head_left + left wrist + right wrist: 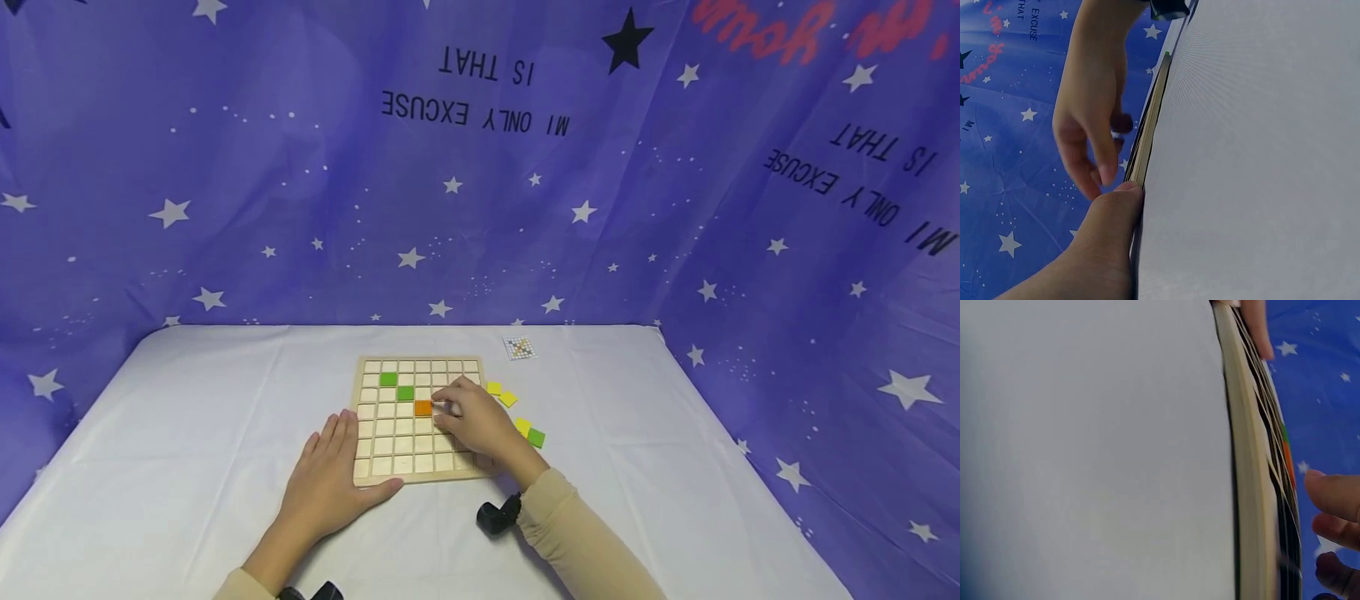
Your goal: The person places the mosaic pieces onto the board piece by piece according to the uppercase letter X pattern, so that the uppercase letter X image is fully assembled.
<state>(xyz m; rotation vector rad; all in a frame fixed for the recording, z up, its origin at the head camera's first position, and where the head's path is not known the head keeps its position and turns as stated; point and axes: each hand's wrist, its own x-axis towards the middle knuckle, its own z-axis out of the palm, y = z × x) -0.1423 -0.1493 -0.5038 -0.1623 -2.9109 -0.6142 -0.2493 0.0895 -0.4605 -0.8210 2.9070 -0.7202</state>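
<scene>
Apparently to steady the wooden grid board (403, 464), the left hand (324, 479) rests straight fingers against its left edge. Over the board, the right hand (476, 419) has its fingertips apart, seemingly empty, near the orange tile (423, 407); yellow tiles (507, 399) lie right of the board, presumably for reach.

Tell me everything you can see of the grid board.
The grid board is a pale, squarish, wood-looking panel with a plain border and thin dividers forming rows of square cells. It lies flat on the white-covered table. Two green tiles and an orange tile sit in its cells along a diagonal from far left toward the middle. The left hand rests against its left and near edges; the right hand is over its right part, hiding some cells; whether it touches is unclear.
</scene>
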